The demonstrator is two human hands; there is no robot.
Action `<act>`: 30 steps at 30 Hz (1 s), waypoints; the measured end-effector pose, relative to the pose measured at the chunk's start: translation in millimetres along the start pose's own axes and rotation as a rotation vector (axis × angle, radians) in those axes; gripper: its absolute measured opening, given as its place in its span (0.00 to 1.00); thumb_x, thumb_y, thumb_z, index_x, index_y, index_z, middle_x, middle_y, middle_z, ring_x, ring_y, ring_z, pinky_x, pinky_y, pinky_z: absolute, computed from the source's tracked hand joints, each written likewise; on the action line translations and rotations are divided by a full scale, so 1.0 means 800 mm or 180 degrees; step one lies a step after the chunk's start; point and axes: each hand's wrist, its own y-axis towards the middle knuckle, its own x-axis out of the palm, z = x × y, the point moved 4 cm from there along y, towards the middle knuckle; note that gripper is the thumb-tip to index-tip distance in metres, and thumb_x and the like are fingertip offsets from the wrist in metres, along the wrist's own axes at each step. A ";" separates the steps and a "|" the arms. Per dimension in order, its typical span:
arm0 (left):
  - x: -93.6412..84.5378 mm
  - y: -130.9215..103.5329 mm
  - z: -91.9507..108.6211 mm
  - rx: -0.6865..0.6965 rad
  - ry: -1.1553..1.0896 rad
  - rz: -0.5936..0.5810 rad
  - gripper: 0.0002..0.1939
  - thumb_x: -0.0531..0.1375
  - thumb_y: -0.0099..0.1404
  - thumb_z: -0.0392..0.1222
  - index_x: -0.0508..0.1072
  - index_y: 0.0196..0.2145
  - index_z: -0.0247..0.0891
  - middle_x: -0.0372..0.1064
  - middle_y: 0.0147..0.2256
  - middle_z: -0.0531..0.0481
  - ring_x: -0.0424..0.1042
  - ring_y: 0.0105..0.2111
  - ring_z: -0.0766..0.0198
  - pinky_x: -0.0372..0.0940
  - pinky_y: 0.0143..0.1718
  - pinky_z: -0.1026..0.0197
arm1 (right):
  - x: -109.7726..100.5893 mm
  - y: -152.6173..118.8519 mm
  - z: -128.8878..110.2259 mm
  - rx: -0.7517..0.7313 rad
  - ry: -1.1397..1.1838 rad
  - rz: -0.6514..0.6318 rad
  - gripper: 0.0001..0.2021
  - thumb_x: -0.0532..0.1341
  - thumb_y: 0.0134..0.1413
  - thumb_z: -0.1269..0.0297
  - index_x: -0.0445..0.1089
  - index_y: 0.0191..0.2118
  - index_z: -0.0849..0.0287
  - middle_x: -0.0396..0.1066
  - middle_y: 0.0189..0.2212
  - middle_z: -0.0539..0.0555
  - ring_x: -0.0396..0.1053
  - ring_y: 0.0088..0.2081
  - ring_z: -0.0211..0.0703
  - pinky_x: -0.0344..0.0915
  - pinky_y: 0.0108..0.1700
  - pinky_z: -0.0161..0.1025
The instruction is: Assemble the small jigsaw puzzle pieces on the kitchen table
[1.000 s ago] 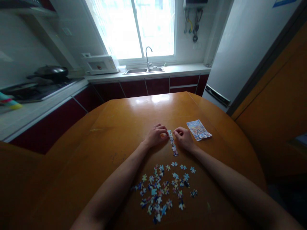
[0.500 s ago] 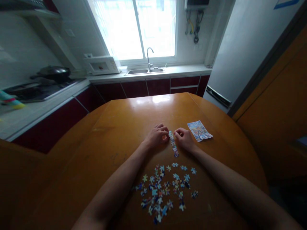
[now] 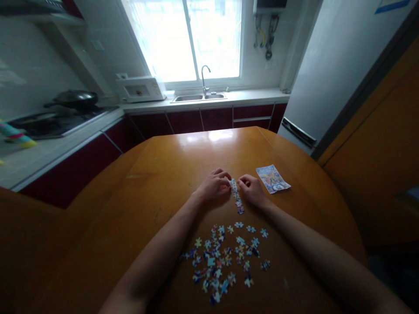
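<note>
A narrow strip of joined jigsaw pieces [image 3: 238, 201] lies on the wooden table between my two hands. My left hand [image 3: 216, 185] is on its left, with bent fingers and the thumb and fingertips closed at the strip's far end. Just right of the strip, my right hand [image 3: 252, 189] rests with its fingers curled in and thumb against the index finger. Whatever it may pinch is too small to make out. Nearer to me, many loose jigsaw pieces [image 3: 218, 262] are scattered between my forearms.
A creased picture sheet [image 3: 273, 179] lies right of my right hand on the rounded table [image 3: 170, 161]. Beyond are a counter with a sink [image 3: 190, 98] and a microwave [image 3: 140, 89]. A pan [image 3: 75, 99] sits on the stove at left; a fridge [image 3: 322, 74] stands at right.
My left thumb and fingers have shifted slightly at the strip's far end, closing the ring-shaped gap between them. My right hand and the loose pieces look the same.
</note>
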 end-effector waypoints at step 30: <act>0.017 -0.002 -0.031 -0.0523 -0.0170 0.0520 0.11 0.60 0.64 0.32 0.79 0.40 0.42 0.76 0.41 0.49 0.68 0.45 0.58 0.65 0.49 0.54 | 0.017 -0.006 -0.010 -0.0674 -0.0936 -0.0651 0.12 0.58 0.58 0.75 0.78 0.38 0.54 0.70 0.41 0.57 0.63 0.47 0.49 0.63 0.52 0.46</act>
